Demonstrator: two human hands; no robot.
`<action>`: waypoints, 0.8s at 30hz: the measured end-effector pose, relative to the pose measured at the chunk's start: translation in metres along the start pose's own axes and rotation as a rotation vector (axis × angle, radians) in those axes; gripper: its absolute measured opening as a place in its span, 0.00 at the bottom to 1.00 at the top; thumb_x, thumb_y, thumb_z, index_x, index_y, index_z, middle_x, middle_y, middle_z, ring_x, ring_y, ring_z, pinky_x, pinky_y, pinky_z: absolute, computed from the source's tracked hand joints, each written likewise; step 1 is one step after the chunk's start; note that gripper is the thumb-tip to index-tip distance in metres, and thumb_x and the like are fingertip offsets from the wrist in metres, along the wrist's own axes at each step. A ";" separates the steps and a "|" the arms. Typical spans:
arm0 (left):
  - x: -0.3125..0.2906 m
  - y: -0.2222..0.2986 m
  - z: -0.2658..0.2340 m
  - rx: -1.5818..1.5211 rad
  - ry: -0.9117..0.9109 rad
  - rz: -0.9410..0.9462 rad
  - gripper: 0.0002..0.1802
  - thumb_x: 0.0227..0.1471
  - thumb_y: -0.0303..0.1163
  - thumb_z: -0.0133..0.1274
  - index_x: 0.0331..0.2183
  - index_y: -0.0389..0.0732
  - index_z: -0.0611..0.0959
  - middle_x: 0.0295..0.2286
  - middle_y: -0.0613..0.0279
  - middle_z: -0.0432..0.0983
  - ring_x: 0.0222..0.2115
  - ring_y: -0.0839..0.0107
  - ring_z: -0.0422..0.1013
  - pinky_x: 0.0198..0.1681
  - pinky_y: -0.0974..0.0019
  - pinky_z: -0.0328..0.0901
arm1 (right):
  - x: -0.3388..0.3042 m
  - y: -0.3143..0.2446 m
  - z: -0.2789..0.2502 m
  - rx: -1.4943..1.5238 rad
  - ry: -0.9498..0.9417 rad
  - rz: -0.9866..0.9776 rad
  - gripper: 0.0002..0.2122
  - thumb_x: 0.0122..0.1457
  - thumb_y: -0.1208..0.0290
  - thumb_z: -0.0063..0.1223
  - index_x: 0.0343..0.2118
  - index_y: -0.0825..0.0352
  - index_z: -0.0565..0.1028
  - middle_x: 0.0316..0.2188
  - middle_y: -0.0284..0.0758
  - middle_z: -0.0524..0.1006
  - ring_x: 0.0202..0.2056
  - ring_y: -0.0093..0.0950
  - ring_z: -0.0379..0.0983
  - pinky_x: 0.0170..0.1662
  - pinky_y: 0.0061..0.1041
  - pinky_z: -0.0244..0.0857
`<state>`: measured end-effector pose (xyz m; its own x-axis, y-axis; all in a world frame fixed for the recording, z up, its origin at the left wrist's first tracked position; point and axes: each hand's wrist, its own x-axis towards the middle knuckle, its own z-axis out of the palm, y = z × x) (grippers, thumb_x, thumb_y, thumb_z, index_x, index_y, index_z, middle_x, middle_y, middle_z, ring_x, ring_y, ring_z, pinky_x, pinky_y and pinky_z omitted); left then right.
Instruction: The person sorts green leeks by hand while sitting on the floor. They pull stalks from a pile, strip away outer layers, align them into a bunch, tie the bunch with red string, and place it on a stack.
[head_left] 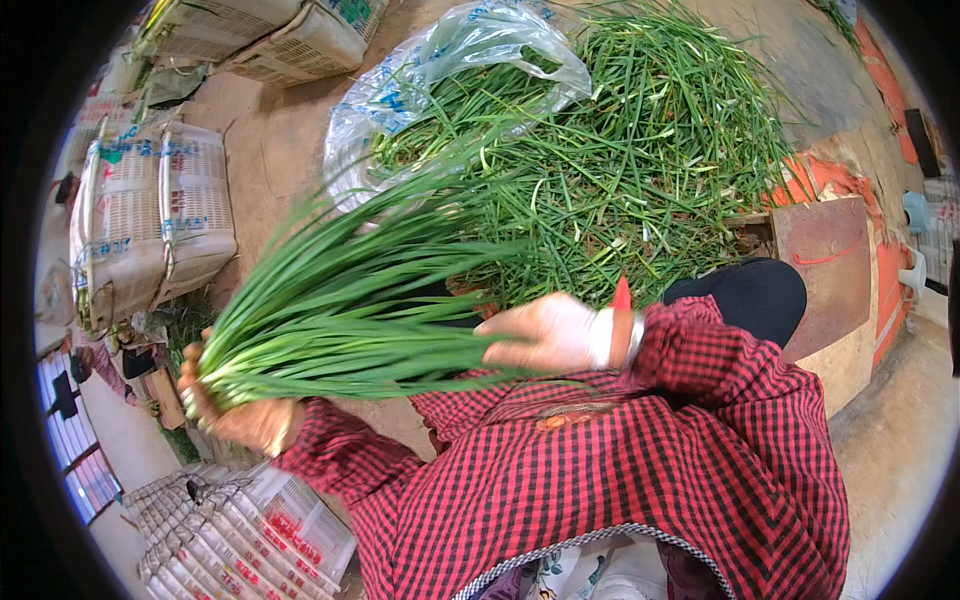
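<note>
A large bunch of long green garlic chives (pixel 350 310) lies across my lap, leaves fanning out to the right and up. My left hand (pixel 245 415), in a soiled glove, is closed round its pale root end. My right hand (pixel 545 330), with white at the wrist, is at the leaf tips on the bunch's right side. Motion smears its fingers, so whether they grip any leaves is unclear. A red pointed piece (pixel 622 296) sticks up at the right wrist. Beyond my knees spreads a broad heap of loose chives (pixel 640 150).
A clear plastic bag (pixel 370 110) lies open at the heap's left. White slatted crates (pixel 150 215) stand at the left, with more crates (pixel 285 45) at the far left and stacked crates (pixel 250 540) near left. A brown board (pixel 825 265) is beside my right knee.
</note>
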<state>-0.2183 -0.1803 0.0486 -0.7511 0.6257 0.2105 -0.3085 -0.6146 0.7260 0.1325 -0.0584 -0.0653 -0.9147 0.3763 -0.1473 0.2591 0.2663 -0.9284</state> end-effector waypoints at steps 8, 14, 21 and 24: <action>0.039 -0.003 0.053 0.597 0.143 0.668 0.19 0.56 0.32 0.51 0.44 0.28 0.80 0.47 0.43 0.75 0.48 0.55 0.74 0.55 0.50 0.68 | -0.002 0.168 -0.041 -0.304 0.474 0.411 0.12 0.59 0.61 0.50 0.35 0.62 0.81 0.38 0.38 0.80 0.43 0.39 0.76 0.46 0.34 0.71; 0.052 -0.061 0.067 0.988 0.006 0.718 0.16 0.58 0.27 0.47 0.45 0.27 0.77 0.47 0.45 0.74 0.48 0.53 0.73 0.56 0.50 0.67 | 0.086 0.211 -0.010 -0.545 0.387 0.397 0.15 0.55 0.60 0.54 0.43 0.57 0.82 0.52 0.45 0.74 0.56 0.42 0.66 0.60 0.37 0.60; 0.077 -0.125 0.101 0.746 -0.187 0.118 0.13 0.58 0.25 0.48 0.45 0.31 0.73 0.38 0.50 0.73 0.44 0.59 0.71 0.54 0.56 0.64 | 0.148 0.245 -0.026 -0.076 0.590 0.595 0.23 0.55 0.63 0.54 0.55 0.62 0.72 0.54 0.41 0.73 0.55 0.39 0.69 0.57 0.35 0.64; 0.084 -0.160 0.127 0.844 -0.219 0.033 0.15 0.54 0.22 0.53 0.45 0.31 0.74 0.36 0.52 0.74 0.40 0.63 0.72 0.50 0.61 0.66 | 0.171 0.249 -0.032 -0.034 0.267 0.748 0.30 0.59 0.62 0.52 0.62 0.68 0.62 0.57 0.47 0.70 0.55 0.42 0.69 0.60 0.32 0.61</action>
<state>-0.1576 0.0315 0.0329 -0.5960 0.7456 0.2982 0.3119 -0.1272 0.9416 0.0504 0.1006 -0.3106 -0.3902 0.6649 -0.6369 0.7883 -0.1161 -0.6042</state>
